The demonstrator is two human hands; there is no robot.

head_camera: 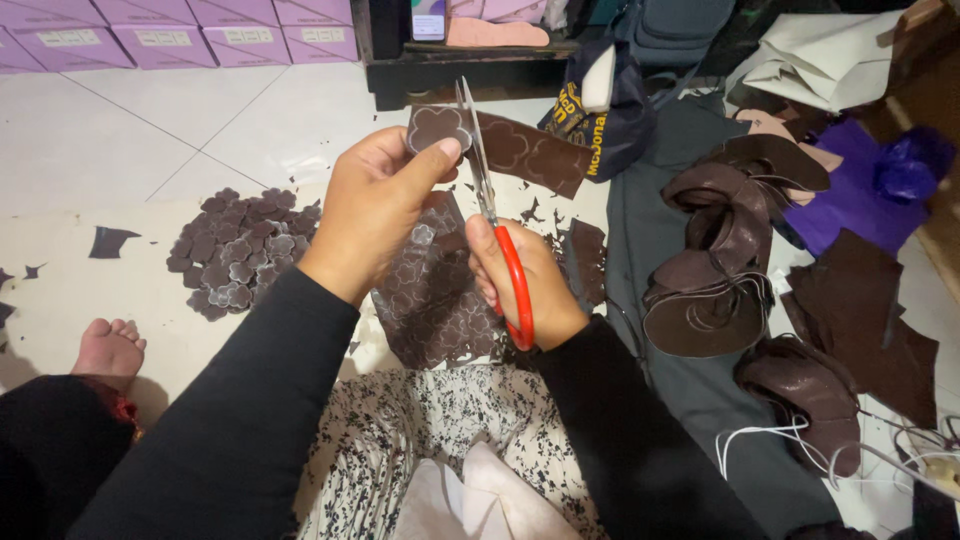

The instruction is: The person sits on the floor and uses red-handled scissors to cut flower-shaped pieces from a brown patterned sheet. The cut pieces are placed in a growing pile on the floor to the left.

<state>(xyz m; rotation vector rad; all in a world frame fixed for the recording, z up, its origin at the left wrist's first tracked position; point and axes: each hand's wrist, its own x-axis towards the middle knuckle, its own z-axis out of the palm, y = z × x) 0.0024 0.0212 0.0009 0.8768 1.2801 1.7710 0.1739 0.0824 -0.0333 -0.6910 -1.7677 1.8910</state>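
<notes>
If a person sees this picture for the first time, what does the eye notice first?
At the centre, the right hand works red-handled scissors along a brown strip stamped with flower outlines, which the left hand holds up. A pile of cut brown flower shapes lies on the floor to the left.

Cut-out pile (pixel 240 250) left of hands (pixel 375 205)

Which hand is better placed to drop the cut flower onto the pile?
Left. The left hand already pinches the flower piece, and the pile lies on its side. The right hand is occupied with the scissors, farther from the pile.
</notes>
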